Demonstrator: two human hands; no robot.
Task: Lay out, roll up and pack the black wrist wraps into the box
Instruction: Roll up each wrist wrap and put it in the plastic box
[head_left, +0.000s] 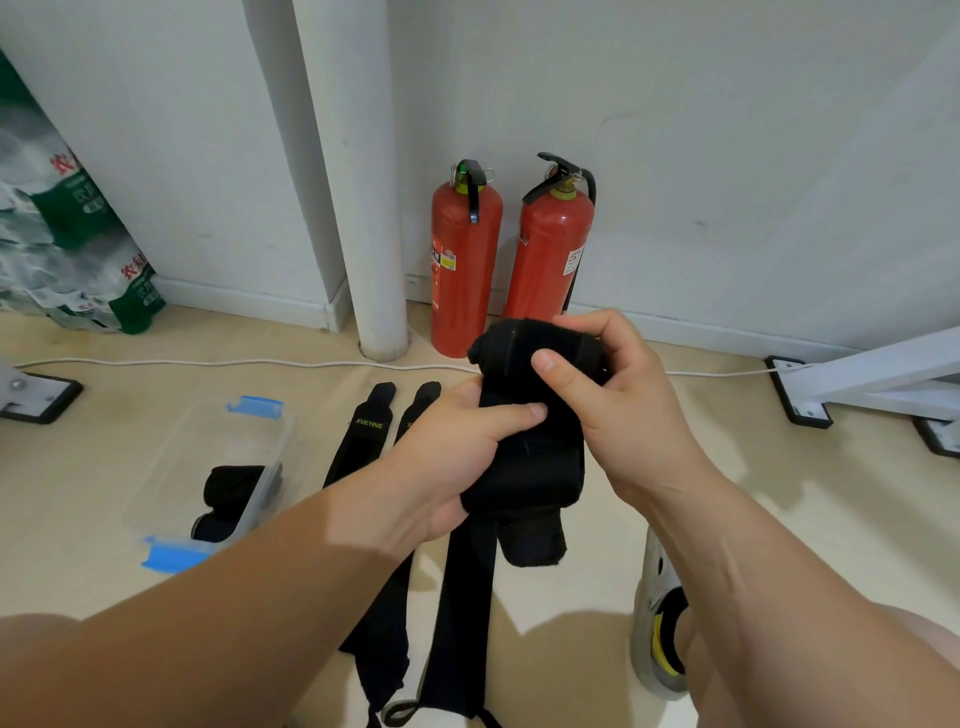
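Two extinguishers stand far off at the wall: the left extinguisher (465, 270) and the right extinguisher (550, 260). One box (270, 431) sits at the left, with what look like two rolls inside, the far roll (234, 486) and the near roll (215, 525). Two flat wraps lie on the floor, the left wrap (358, 441) and the right wrap (422, 404). One held wrap (524, 457) is gripped by two hands, the left hand (447, 452) and the right hand (623, 395). One cable (208, 362) and one shoe (657, 623) show.

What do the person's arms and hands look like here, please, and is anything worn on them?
Both are bare. The left hand and right hand wear no gloves, and no ring, watch or band shows. The left forearm and right forearm are uncovered, with no sleeve in view. The visible nails are short and unpainted.
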